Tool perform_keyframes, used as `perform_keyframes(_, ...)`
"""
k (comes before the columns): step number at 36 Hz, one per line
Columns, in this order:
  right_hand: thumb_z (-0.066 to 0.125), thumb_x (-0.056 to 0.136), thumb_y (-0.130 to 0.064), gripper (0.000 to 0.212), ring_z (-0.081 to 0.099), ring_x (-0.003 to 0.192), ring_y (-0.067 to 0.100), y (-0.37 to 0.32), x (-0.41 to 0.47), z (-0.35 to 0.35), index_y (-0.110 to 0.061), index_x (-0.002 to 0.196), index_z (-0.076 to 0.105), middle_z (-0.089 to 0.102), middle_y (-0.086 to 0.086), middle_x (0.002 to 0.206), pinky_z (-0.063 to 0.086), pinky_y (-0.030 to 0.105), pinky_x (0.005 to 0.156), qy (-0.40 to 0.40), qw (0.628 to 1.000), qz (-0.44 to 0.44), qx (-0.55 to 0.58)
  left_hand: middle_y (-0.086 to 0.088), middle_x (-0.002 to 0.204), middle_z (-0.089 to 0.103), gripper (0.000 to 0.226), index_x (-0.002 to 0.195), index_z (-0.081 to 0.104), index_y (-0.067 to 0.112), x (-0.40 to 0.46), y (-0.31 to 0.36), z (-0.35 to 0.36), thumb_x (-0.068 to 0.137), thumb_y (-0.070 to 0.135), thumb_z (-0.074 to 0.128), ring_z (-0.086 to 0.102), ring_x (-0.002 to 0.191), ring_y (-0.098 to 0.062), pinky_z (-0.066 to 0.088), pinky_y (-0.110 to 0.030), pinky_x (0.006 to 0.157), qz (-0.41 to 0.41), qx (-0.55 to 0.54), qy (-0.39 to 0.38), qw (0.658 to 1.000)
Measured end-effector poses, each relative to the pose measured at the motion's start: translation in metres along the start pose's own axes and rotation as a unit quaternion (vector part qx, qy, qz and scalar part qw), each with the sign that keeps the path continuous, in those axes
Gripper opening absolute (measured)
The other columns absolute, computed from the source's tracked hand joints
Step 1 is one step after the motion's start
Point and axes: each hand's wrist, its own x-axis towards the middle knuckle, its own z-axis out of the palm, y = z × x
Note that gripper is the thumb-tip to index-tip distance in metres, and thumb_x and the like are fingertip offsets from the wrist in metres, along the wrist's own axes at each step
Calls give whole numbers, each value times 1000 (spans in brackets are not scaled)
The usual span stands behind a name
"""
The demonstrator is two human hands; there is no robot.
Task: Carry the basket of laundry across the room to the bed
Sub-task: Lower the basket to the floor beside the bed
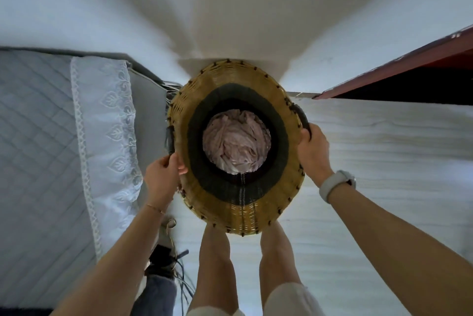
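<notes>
A round woven basket [245,210], straw-coloured with a dark band inside, is seen from straight above in front of my legs. Crumpled pale pink laundry [236,140] fills its bottom. My left hand [163,175] is closed on the dark handle at the basket's left rim. On the right rim, my right hand [313,152] grips the other dark handle; a white watch sits on that wrist. The bed [38,136], with a grey quilted cover and a white lace-edged sheet, lies directly to the left of the basket.
A white wall corner rises just beyond the basket. A dark red door or cabinet edge [399,70] juts in at the upper right. Cables and a dark item [166,264] lie on the pale floor beside the bed, near my left leg.
</notes>
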Motion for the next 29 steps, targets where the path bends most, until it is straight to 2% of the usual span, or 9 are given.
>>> perform_keyframes(5, 33, 94, -17, 28, 50, 77, 30, -18, 29, -6, 0, 102, 53, 53, 13, 84, 41, 39, 69, -22, 990, -108, -88, -23, 77, 68, 36, 70, 61, 0, -2, -19, -2, 92, 27, 49, 63, 75, -37, 55, -43, 81, -51, 100, -117, 987)
perform_keyframes(7, 34, 94, -17, 28, 54, 86, 32, -25, 42, -9, -3, 106, 54, 56, 13, 89, 39, 35, 72, -11, 984, -137, -116, -24, 71, 58, 34, 66, 52, 5, -1, -18, -3, 91, 27, 49, 53, 69, -33, 44, -33, 65, -28, 188, -105, 976)
perform_keyframes(9, 36, 94, -17, 33, 52, 108, 31, -29, 46, -16, -8, 122, 50, 59, 15, 112, 38, 31, 86, 25, 985, -140, -101, -23, 95, 60, 27, 85, 60, 3, 1, -12, -5, 89, 28, 50, 55, 89, -35, 39, -34, 73, 5, 229, -46, 972)
perform_keyframes(12, 38, 94, -19, 45, 38, 127, 29, -17, 30, -17, -9, 137, 33, 45, 16, 136, 31, 34, 104, 67, 990, -100, -70, -28, 131, 43, 45, 124, 46, -4, 12, 2, -2, 88, 23, 53, 41, 122, -41, 35, -42, 99, 12, 201, 18, 979)
perform_keyframes(14, 37, 95, -21, 49, 29, 135, 30, 12, 31, 2, -10, 141, 24, 35, 16, 145, 25, 37, 110, 87, 994, -25, -54, -28, 133, 43, 49, 129, 42, -3, 49, 11, 19, 87, 21, 52, 37, 127, -40, 31, -43, 104, 57, 210, 12, 976)
perform_keyframes(18, 33, 95, -22, 54, 21, 139, 35, 55, -12, 24, -12, 144, 13, 25, 17, 151, 19, 48, 114, 19, 991, 116, -61, -26, 144, 33, 59, 139, 29, 1, 72, 21, 19, 87, 17, 51, 28, 136, -37, 24, -43, 112, 104, 215, -19, 971)
perform_keyframes(23, 34, 95, -19, 62, 29, 134, 40, 72, -20, 50, -23, 145, -2, 20, 17, 151, 29, 54, 108, 12, 985, 168, -39, -22, 155, 17, 77, 148, 5, 4, 111, 22, 32, 89, 23, 52, 21, 142, -40, 23, -50, 116, 52, 220, -62, 972)
perform_keyframes(26, 33, 95, -15, 61, 34, 128, 39, 68, -9, 57, -21, 146, 1, 27, 20, 146, 32, 51, 104, 40, 986, 153, -53, -26, 142, 38, 60, 141, 24, 2, 122, 16, 40, 89, 20, 49, 44, 127, -44, 42, -55, 102, 75, 223, -41, 971)
perform_keyframes(29, 35, 92, -8, 63, 40, 119, 38, 63, 3, 56, -21, 146, 6, 35, 22, 137, 35, 51, 98, 65, 986, 130, -79, -27, 120, 56, 34, 122, 44, -1, 115, 10, 40, 92, 15, 42, 56, 107, -45, 46, -46, 86, 108, 227, 18, 968)
